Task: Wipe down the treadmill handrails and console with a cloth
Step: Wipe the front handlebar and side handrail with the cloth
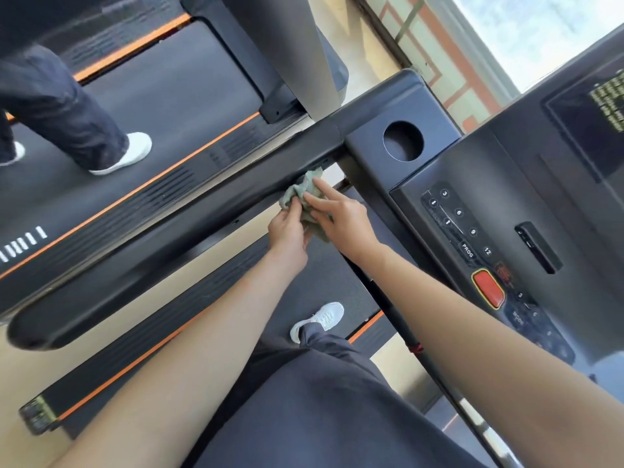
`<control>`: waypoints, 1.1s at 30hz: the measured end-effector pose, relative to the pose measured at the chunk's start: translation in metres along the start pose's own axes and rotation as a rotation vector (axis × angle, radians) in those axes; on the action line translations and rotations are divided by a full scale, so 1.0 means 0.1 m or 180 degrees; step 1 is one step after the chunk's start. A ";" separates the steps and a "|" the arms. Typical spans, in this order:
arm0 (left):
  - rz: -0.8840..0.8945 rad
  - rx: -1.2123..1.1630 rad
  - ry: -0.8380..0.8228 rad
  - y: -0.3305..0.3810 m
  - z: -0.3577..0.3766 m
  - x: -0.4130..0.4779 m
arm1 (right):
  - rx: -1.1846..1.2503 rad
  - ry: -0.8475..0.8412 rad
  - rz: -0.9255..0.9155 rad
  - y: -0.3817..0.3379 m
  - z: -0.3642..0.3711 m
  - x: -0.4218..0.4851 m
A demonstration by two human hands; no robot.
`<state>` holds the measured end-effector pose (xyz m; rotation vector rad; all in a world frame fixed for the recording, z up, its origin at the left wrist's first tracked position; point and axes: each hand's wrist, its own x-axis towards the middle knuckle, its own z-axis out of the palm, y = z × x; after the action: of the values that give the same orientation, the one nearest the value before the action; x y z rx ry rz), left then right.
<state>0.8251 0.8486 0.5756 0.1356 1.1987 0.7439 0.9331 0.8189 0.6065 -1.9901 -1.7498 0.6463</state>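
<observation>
Head view: green cloth [305, 204] bunched near centre frame, held between both hands against the underside edge of the left handrail [175, 228], close to where the rail joins the console [489, 204]. Left hand [287, 231] pinches the cloth's lower fold with thumb and fingers; right hand [341, 217] lies on top, fingers loosely spread, index fingertip pressing the cloth toward the rail. Step in hand looks like regrouping the cloth; best to flatten it into a pad, wrap it round the rail and draw it in one long stroke toward 8 o'clock, where the rail ends in a rounded tip. Open room runs along that line; the gap below the rail shows belt and floor. At 2 o'clock the cup hole [403, 141] and console corner crowd the joint. Keypad [459, 224] and red stop button [488, 288] at 3 to 4 o'clock: wipe lightly, likely easy to press.
</observation>
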 end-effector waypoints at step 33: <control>-0.1705 0.1625 -0.1462 -1.29 -0.18 -1.05 | -0.0752 0.0332 0.2148 0.19 -0.35 -2.36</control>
<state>0.8508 0.6838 0.5917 0.3691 0.8964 -0.0773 0.9445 0.5826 0.6409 -2.7481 -1.1102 0.5304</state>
